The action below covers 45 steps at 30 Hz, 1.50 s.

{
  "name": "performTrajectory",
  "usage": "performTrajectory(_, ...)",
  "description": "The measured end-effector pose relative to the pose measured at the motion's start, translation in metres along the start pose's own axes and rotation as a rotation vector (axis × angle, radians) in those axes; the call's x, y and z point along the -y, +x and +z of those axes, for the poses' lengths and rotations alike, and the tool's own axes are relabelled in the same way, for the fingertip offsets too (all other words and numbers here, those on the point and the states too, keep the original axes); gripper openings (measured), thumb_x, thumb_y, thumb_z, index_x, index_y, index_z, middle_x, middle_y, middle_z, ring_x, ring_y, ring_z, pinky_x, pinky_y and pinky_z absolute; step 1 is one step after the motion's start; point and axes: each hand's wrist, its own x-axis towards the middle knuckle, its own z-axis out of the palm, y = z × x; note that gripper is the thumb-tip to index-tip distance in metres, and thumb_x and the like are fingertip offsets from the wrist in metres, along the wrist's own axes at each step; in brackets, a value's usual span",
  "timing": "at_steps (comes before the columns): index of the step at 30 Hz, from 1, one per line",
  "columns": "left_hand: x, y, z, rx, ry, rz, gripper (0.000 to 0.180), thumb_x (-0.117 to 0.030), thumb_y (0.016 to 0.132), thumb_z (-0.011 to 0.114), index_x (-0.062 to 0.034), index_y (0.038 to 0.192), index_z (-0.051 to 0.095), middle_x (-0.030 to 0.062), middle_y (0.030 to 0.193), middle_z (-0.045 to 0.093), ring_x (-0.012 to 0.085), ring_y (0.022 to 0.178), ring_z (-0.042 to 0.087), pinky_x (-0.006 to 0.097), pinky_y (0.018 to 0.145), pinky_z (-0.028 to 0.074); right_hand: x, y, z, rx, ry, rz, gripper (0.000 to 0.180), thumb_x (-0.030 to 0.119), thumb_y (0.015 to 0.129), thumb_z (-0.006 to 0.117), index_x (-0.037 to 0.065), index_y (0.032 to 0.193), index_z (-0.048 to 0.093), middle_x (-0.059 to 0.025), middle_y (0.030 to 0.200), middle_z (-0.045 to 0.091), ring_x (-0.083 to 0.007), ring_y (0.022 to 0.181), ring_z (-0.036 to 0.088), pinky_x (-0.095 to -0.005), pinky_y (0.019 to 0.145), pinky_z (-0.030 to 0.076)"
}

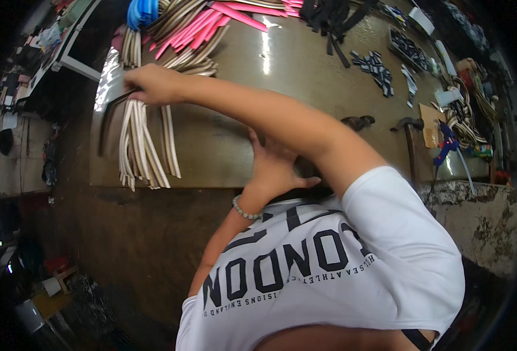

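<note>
My right arm reaches across to the left, and my right hand [150, 85] is closed at the table's left side. A dark thin strip [115, 104] runs out from its fingers toward the table edge; blur hides exactly what it is. Just below this hand lies a bundle of beige-and-white striped straps [135, 146], their ends fanned toward the near edge. My left hand [279, 162], with a beaded bracelet [245, 209] at the wrist, is at the near edge of the table under my right arm. Its fingers are spread, with nothing seen in them.
On the brown table [305, 55] lie pink straps [203, 29], a blue bundle [142, 14] and black straps [334, 26] at the back. To the right are black-and-white pieces [376, 71], a hammer [411, 131] and a blue glue gun [446, 144].
</note>
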Motion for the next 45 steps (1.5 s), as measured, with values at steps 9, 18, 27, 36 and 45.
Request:
performTrajectory(9,-0.012,-0.001,-0.019,0.067,0.135,0.010,0.091,-0.073,0.062,0.070,-0.0384,0.142,0.046,0.0137,0.158,0.020,0.0479,0.145,0.007,0.078,0.104,0.001,0.136,-0.163,-0.186,-0.166,0.070,-0.016,0.031,0.018,0.088,0.063,0.002,0.114,0.060,-0.0156,0.093,0.066,-0.0216,0.082,0.066,-0.0333,0.075,0.052)
performTrajectory(18,-0.012,0.002,-0.021,0.099,0.228,0.016,0.096,-0.079,0.059,0.067,-0.0317,0.141,0.050,0.0144,0.158,0.021,0.0499,0.145,0.007,0.078,0.104,0.001,0.083,-0.322,-0.128,-0.319,-0.150,0.763,0.023,0.012,0.092,0.065,-0.001,0.110,0.066,-0.0117,0.099,0.066,-0.0206,0.092,0.062,-0.0315,0.081,0.048)
performTrajectory(27,-0.016,0.003,-0.022,0.060,0.254,0.020,0.099,-0.079,0.060,0.066,-0.0364,0.146,0.043,0.0129,0.158,0.023,0.0476,0.145,0.009,0.077,0.105,0.003,0.040,-0.307,-0.147,-0.403,-0.136,0.644,0.023,0.013,0.087,0.071,-0.001,0.105,0.069,-0.0143,0.090,0.071,-0.0202,0.081,0.069,-0.0311,0.073,0.053)
performTrajectory(36,-0.016,0.003,-0.023,0.058,0.226,0.022,0.097,-0.076,0.059,0.068,-0.0391,0.146,0.042,0.0117,0.159,0.022,0.0490,0.145,0.010,0.078,0.104,0.002,0.038,-0.308,-0.162,-0.256,-0.086,0.685,0.025,0.016,0.085,0.071,0.000,0.103,0.064,-0.0178,0.086,0.069,-0.0303,0.077,0.068,-0.0373,0.071,0.052)
performTrajectory(45,-0.019,0.004,-0.026,0.076,0.190,-0.003,0.096,-0.072,0.059,0.072,-0.0385,0.145,0.044,0.0117,0.159,0.024,0.0467,0.146,0.008,0.075,0.106,0.000,0.032,-0.315,-0.141,-0.350,-0.322,0.598,0.023,0.015,0.085,0.072,0.003,0.103,0.065,-0.0122,0.091,0.066,-0.0252,0.084,0.063,-0.0349,0.078,0.048)
